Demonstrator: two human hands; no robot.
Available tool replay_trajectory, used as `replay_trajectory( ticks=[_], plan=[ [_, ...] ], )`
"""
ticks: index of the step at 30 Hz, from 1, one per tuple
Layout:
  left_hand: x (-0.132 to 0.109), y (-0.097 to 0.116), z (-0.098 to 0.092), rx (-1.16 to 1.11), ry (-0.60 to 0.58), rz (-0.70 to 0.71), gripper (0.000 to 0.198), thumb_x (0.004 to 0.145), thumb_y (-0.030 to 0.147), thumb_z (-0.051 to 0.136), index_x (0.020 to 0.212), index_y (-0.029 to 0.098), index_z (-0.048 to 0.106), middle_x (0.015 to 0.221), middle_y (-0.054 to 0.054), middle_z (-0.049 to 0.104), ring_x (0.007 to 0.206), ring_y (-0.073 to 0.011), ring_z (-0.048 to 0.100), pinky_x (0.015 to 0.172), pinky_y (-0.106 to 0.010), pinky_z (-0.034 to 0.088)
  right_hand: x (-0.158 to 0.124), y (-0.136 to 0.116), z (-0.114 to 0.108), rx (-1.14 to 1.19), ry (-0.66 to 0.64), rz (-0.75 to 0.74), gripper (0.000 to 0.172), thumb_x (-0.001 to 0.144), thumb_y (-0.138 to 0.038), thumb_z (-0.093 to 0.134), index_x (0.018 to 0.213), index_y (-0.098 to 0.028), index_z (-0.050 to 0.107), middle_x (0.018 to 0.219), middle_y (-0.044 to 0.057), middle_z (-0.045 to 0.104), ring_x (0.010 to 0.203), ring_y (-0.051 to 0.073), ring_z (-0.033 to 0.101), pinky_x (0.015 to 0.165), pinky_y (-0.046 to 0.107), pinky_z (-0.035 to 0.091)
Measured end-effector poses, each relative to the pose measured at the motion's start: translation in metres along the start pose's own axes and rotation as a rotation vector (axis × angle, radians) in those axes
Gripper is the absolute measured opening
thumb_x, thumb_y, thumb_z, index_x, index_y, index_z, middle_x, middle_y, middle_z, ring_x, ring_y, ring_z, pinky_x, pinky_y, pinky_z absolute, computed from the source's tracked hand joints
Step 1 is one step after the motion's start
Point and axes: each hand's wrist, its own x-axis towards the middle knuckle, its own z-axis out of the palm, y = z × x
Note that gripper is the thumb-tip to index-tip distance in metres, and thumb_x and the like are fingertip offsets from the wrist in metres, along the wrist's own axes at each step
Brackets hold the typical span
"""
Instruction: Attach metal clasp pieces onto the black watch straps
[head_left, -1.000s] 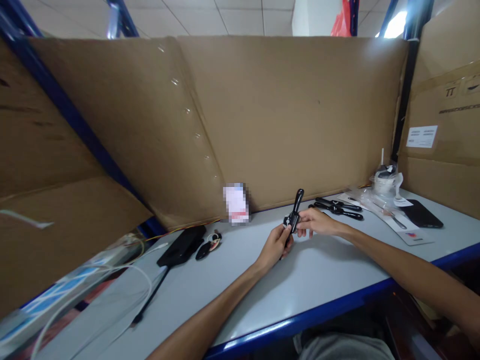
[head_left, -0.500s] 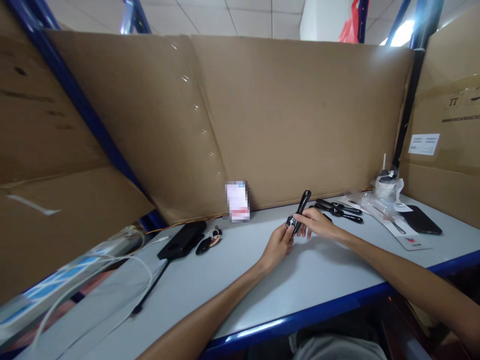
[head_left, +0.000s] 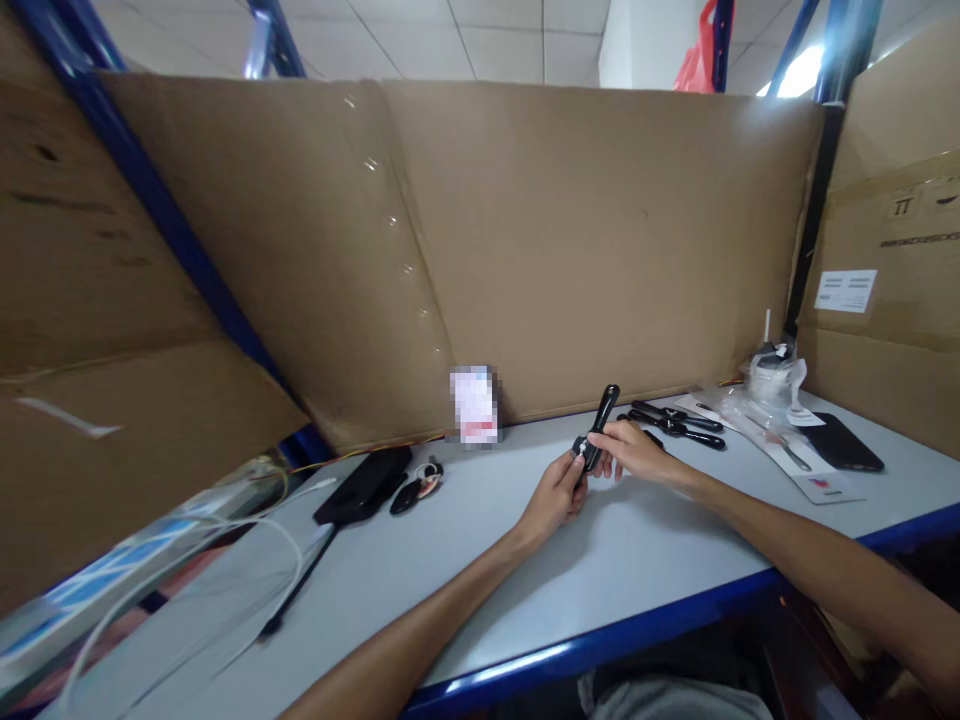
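Note:
Above the tabletop, slightly right of the middle, both hands hold a glossy black tool [head_left: 606, 408]. It has a long rounded handle pointing up and a small silver part near its middle; its exact kind I cannot make out. My left hand [head_left: 559, 487] is closed round its lower end, thumb against the silver part. With bent fingers, my right hand [head_left: 628, 450] pinches it just above and beside the left. The fingers hide much of the lower end. Similar black tools [head_left: 686, 430] lie on the table behind and right of my right hand.
A black phone [head_left: 847, 441] and a plastic-wrapped card pack [head_left: 814, 480] lie at right, near a bagged white container [head_left: 769, 375]. Leftward are keys [head_left: 417, 488], a black box-like device [head_left: 365, 485] with a cable, and a power strip [head_left: 127, 560]. Cardboard [head_left: 600, 250] walls the back.
The hands stay on the black tool in nearly the same pose. The view has shifted very slightly; otherwise nothing visibly differs.

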Motion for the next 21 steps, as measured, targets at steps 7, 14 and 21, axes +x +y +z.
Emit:
replay_trajectory(
  ticks=[7, 14, 21],
  plan=[
    [-0.0003, 0.0007, -0.0027, -0.029, -0.045, 0.015, 0.049, 0.08, 0.068, 0.059, 0.086, 0.022, 0.042, 0.056, 0.01, 0.038, 0.039, -0.004, 0.025, 0.034, -0.016, 0.019, 0.0013, 0.0037, 0.0004, 0.053, 0.015, -0.002, 0.041, 0.09, -0.053, 0.055, 0.077, -0.015, 0.058, 0.06, 0.005, 0.068, 0.047, 0.012, 0.06, 0.038, 0.018, 0.044],
    [-0.0035, 0.007, -0.0016, -0.175, -0.045, -0.067, 0.047, 0.086, 0.066, 0.052, 0.087, 0.02, 0.047, 0.055, 0.009, 0.037, 0.039, -0.0041, 0.024, 0.035, -0.014, 0.015, 0.001, -0.0008, -0.0015, 0.066, -0.007, -0.016, 0.038, 0.092, -0.049, 0.056, 0.076, -0.015, 0.057, 0.06, 0.005, 0.067, 0.048, 0.013, 0.06, 0.038, 0.02, 0.045],
    [-0.0026, 0.0079, -0.0024, -0.236, -0.053, -0.221, 0.062, 0.084, 0.08, 0.038, 0.078, 0.019, 0.047, 0.05, 0.008, 0.035, 0.037, -0.0042, 0.02, 0.034, -0.016, 0.012, 0.001, 0.0007, -0.0002, 0.038, -0.037, -0.024, 0.038, 0.093, -0.047, 0.054, 0.073, -0.016, 0.056, 0.057, 0.003, 0.065, 0.047, 0.012, 0.06, 0.039, 0.02, 0.044]
  ],
)
